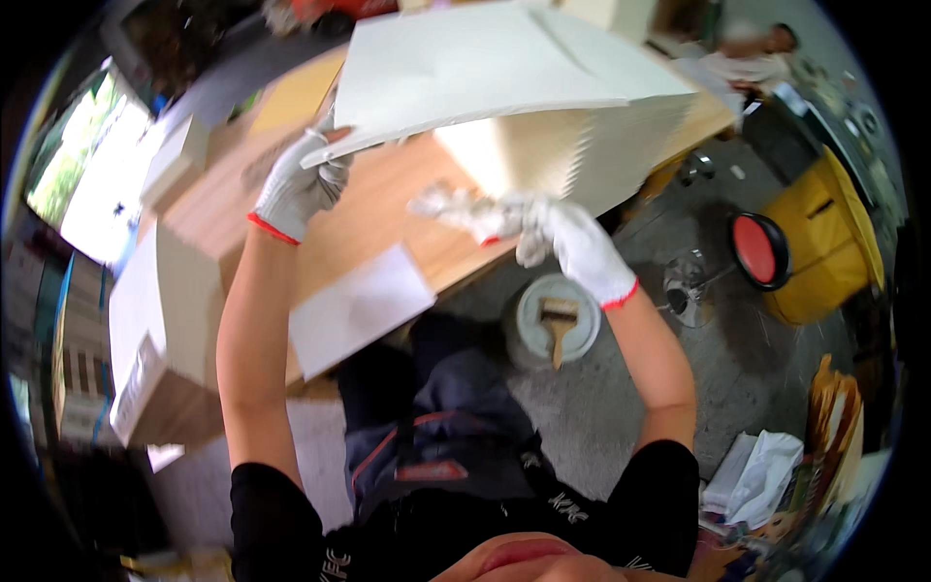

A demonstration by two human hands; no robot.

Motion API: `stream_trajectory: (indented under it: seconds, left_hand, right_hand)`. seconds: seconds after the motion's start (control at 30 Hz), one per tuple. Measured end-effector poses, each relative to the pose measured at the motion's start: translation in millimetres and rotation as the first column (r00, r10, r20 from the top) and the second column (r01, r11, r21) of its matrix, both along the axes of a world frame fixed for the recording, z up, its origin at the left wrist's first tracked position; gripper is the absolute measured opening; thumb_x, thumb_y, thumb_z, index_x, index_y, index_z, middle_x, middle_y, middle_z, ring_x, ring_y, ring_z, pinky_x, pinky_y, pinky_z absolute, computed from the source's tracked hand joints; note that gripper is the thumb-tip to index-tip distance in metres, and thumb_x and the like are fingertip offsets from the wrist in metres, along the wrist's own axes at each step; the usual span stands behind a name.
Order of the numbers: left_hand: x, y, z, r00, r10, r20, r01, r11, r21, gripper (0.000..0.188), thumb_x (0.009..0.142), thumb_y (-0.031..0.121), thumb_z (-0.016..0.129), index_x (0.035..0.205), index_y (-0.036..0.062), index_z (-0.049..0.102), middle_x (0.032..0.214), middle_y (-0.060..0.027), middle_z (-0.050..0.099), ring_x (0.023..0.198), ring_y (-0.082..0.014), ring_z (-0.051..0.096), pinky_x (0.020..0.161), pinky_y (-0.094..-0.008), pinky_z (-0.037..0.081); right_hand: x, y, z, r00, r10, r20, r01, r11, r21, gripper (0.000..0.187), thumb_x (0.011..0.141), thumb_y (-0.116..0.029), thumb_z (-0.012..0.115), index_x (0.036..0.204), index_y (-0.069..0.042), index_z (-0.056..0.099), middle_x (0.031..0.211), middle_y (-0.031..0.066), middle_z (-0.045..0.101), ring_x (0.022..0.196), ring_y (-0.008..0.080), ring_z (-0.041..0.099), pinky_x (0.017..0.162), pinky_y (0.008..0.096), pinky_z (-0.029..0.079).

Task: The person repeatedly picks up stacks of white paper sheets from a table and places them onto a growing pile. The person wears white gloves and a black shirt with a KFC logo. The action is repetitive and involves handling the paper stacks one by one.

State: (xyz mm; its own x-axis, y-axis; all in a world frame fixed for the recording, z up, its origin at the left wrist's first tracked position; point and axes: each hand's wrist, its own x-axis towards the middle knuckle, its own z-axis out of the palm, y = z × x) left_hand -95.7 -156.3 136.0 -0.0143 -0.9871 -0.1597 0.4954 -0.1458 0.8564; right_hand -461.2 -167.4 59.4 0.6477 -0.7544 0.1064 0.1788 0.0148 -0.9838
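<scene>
- the large white sheet [465, 73] lies up and ahead of the person, over the far part of the wooden table [373, 213], spreading mostly to the right of the left hand [308, 184].
- its long axis seems to run left to right, its near edge rising a little toward the right; the fisheye bends this line.
- its near left corner points back toward the person, just past the left hand, which is the nearer one and touches it.
- the left hand, gloved, looks narrowed on that corner, fingers mostly under the edge.
- the right hand [574, 241], also gloved, is apart from the sheet, below its right half; it looks closed on a crumpled white cloth [456, 209], blurred, perhaps a spare glove.
- under the sheet's right half stands a pale stack [543, 150], its side stepped in places.
- nearer the person, a smaller white sheet [364, 308] lies at the table's near edge, slanted.
- farther out, a brush [560, 325] rests on a round pale bucket [524, 339] below the right hand; a red-seated stool [754, 250] stands to the right.
</scene>
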Motion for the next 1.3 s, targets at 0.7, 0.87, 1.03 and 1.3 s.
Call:
stream_trajectory:
  seconds: [0.7, 0.87, 1.03, 1.3]
  left_hand:
    - [116.4, 187.0, -182.2, 0.145, 0.048, 0.988, -0.579, 0.814, 0.045, 0.055, 0.092, 0.028, 0.066, 0.139, 0.0030, 0.050, 0.080, -0.0075, 0.069, 0.077, -0.0191, 0.066, 0.076, -0.0347, 0.052]
    - [86.3, 236.5, -219.2, -0.366, 0.150, 0.919, -0.426, 0.850, -0.309, 0.077, 0.071, 0.043, 0.084, 0.133, 0.0080, 0.057, 0.134, -0.0158, 0.058, 0.127, -0.0363, 0.051, 0.108, -0.0431, 0.040]
    - [65.1, 243.4, -206.3, -0.266, 0.119, 0.957, -0.409, 0.885, -0.224, 0.079, 0.063, 0.040, 0.089, 0.130, 0.0079, 0.060, 0.148, -0.0173, 0.048, 0.141, -0.0363, 0.038, 0.116, -0.0442, 0.032]
    - [72.2, 243.9, -203.5, -0.289, 0.070, 0.955, -0.341, 0.924, -0.171, 0.079, 0.068, 0.045, 0.084, 0.132, 0.0074, 0.058, 0.150, -0.0200, 0.044, 0.140, -0.0431, 0.035, 0.115, -0.0511, 0.027]
  right_hand:
    - [200.2, -49.8, -139.6, 0.737, -0.284, -0.614, -0.121, 0.838, -0.532, 0.034, 0.094, -0.036, 0.063, 0.110, -0.007, 0.069, 0.095, 0.0102, 0.071, 0.090, 0.0249, 0.067, 0.079, 0.0371, 0.051]
    - [171.4, -0.7, -126.9, 0.673, -0.618, -0.406, -0.139, 0.433, -0.890, 0.058, 0.084, -0.047, 0.073, 0.125, -0.008, 0.063, 0.124, 0.0134, 0.065, 0.112, 0.0308, 0.062, 0.093, 0.0438, 0.049]
    - [159.2, 24.1, -137.6, 0.687, -0.615, -0.386, -0.211, 0.340, -0.916, 0.067, 0.079, -0.049, 0.077, 0.128, -0.005, 0.061, 0.134, 0.0160, 0.059, 0.125, 0.0342, 0.053, 0.105, 0.0478, 0.040]
    - [160.4, 21.3, -133.5, 0.654, -0.587, -0.477, -0.269, 0.409, -0.872, 0.070, 0.081, -0.051, 0.072, 0.133, -0.006, 0.057, 0.141, 0.0145, 0.053, 0.131, 0.0335, 0.047, 0.110, 0.0485, 0.035]
